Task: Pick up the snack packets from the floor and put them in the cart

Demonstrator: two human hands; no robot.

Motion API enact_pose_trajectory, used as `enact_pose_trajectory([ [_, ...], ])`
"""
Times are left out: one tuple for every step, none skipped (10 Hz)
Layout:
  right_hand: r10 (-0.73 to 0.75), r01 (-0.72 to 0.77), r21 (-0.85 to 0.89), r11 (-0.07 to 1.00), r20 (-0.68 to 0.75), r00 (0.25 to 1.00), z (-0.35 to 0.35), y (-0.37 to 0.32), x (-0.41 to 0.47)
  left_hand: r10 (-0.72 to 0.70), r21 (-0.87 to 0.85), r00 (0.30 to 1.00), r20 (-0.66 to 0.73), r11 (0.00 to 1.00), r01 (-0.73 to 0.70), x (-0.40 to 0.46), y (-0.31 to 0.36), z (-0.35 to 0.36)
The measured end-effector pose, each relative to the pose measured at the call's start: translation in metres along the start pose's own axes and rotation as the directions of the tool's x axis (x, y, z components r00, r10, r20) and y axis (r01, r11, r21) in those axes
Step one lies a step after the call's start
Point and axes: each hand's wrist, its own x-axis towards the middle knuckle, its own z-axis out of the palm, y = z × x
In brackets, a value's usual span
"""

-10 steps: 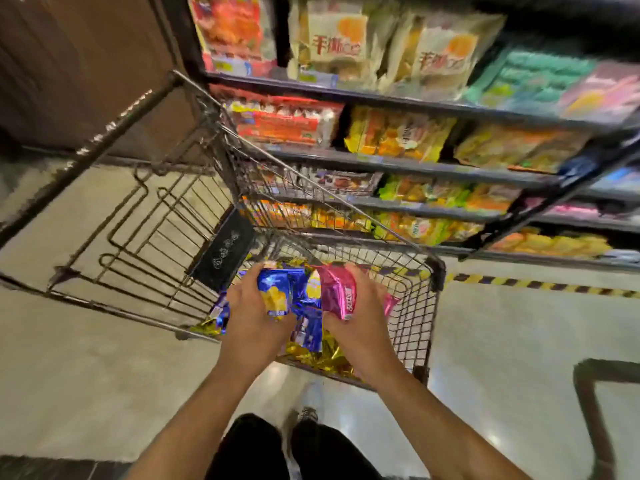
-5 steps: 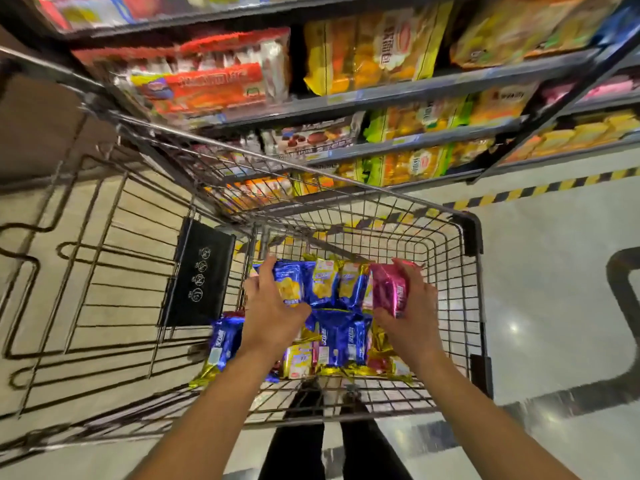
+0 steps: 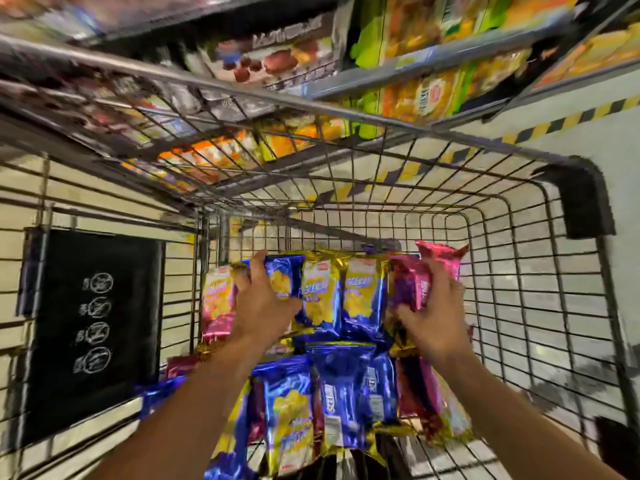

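Inside the wire cart, my left hand clutches a glossy blue packet while my right hand grips a crinkly pink packet.

Snack packets are lying inside the cart, both hands reaching in over them; stocked shelves are standing behind, a sign panel hanging left.

I have one view only, from the head camera, looking steeply down and forward from close above my left hand and right hand, into the wire cart; beyond my hands, blurred store shelves fill the top.
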Motion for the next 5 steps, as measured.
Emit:
enact_pose_trajectory([
  [0.044,-0.044,0.000,0.999,-0.019,0.999,0.006,0.006,0.005,0.004,0.051,1.000,0.004,0.999,-0.004,0.003,-0.008,0.005],
  [0.035,-0.037,-0.069,0.997,-0.028,0.999,0.008,0.008,0.007,0.015,0.112,0.999,0.036,0.994,-0.019,0.003,-0.014,0.006],
  [0.050,-0.051,-0.075,0.996,-0.008,0.999,0.004,0.003,0.009,-0.022,0.095,0.998,0.059,0.995,0.016,0.002,-0.010,0.000],
  [0.078,-0.085,-0.111,0.990,-0.062,0.995,-0.010,-0.014,-0.004,-0.010,0.105,1.000,0.008,0.994,0.009,-0.025,0.001,-0.021],
  [0.070,-0.078,-0.150,0.986,-0.060,0.996,-0.024,-0.026,-0.019,0.020,0.049,0.999,0.026,0.999,-0.021,-0.049,0.010,-0.037],
])
